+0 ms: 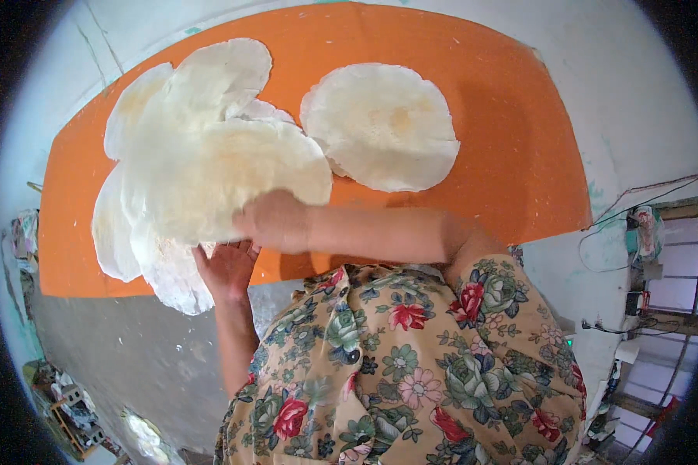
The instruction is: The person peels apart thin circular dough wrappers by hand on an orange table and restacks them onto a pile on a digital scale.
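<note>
A stack of several thin, pale round flatbreads [202,163] lies overlapped on the left half of an orange table [520,155]. My left hand [226,270] is palm up under the near edge of the stack, where the breads overhang the table's front edge. My right hand [275,221] reaches across from the right and presses on the top flatbread's near edge. One more round flatbread [384,124] lies flat by itself to the right of the stack, apart from both hands.
A grey concrete floor [132,349] lies below the table's front edge. Light painted walls surround the table. Cables and small devices sit on a shelf [659,294] at the right. Clutter lies at the lower left [70,411].
</note>
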The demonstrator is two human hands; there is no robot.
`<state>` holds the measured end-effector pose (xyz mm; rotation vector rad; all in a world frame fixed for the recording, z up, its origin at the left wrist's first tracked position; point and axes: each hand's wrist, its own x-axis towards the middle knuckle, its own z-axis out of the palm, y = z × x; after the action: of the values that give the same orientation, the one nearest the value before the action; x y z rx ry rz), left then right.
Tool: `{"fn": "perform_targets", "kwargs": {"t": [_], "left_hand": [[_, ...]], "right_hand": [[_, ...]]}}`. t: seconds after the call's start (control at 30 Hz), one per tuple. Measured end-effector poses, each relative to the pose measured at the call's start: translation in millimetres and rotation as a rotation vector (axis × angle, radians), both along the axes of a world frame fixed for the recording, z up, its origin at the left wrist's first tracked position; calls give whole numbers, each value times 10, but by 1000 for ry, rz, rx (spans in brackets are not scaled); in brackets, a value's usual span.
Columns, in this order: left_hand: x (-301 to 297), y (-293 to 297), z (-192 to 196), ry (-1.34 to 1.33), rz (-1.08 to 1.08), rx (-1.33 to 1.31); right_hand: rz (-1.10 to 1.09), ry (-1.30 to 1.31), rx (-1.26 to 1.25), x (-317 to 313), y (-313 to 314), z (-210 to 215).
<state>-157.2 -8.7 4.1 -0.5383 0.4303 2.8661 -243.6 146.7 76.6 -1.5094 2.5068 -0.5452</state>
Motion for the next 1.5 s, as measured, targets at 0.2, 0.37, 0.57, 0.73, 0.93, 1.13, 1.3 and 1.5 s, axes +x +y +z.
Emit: {"fn": "perform_targets", "kwargs": {"t": [0.2, 0.37, 0.57, 0.73, 0.93, 1.13, 1.3, 1.5], "left_hand": [[418, -55, -97, -107, 297, -29], [405, -271, -747, -414, 173, -111], [538, -379, -990, -522, 258, -225], [690, -460, -1434, -533, 227, -215], [743, -390, -1552, -341, 152, -147], [655, -159, -1250, -445, 244, -236], [497, 160, -756, -349, 181, -238], [521, 257, -775, -288, 219, -209]], "right_hand": [[-75, -386, -186, 188, 387, -325], [-707, -9, 244, -50, 1530, -995], [-725, 149, 149, -168, 1835, -1379], [-923, -209, 85, -751, 1990, -704], [-773, 262, -122, -748, 1857, -358], [-902, 44, 10, -1257, 1515, -12], [-695, 261, -91, -1152, 1122, 727], [-139, 381, -15, -236, 297, 305]]}}
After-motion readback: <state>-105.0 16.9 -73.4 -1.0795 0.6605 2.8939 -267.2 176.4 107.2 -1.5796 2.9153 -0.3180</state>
